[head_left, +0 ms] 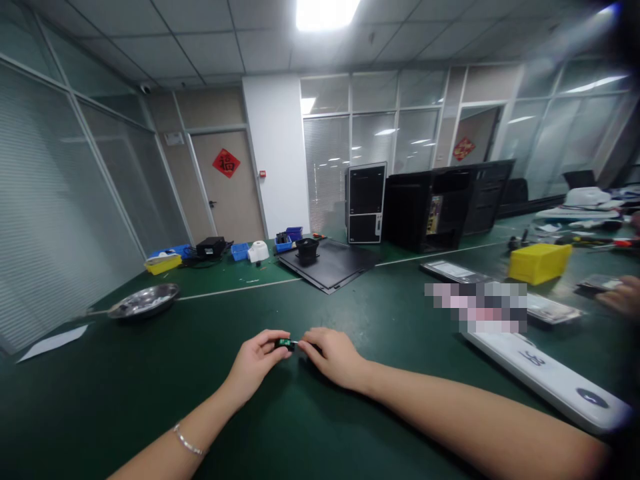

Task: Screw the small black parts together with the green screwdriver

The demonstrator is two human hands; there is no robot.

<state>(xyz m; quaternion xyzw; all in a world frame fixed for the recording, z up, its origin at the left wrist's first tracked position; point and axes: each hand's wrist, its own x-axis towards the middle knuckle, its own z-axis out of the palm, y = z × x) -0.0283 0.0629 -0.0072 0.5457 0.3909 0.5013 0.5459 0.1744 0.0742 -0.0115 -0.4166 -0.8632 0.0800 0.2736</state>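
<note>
On the near middle of the table, my left hand (254, 360) is closed around a small black part with a green circuit board (285, 344), pinched between thumb and fingers. Facing it, my right hand (335, 357) is closed on what looks like a small screwdriver (295, 343). Its thin metal shaft points left and meets or nearly meets the black part; most of the handle is hidden by my fingers. Both hands are low over the dark green tabletop (210, 400).
A metal bowl (145, 301) stands left. Ahead lie a black panel (340, 263) and small blue bins (240, 251). Computer cases (367, 203) stand behind. To the right are a hard drive (453, 272), a yellow bin (540, 262), a long white device (545, 373) and another person's hand (623, 297).
</note>
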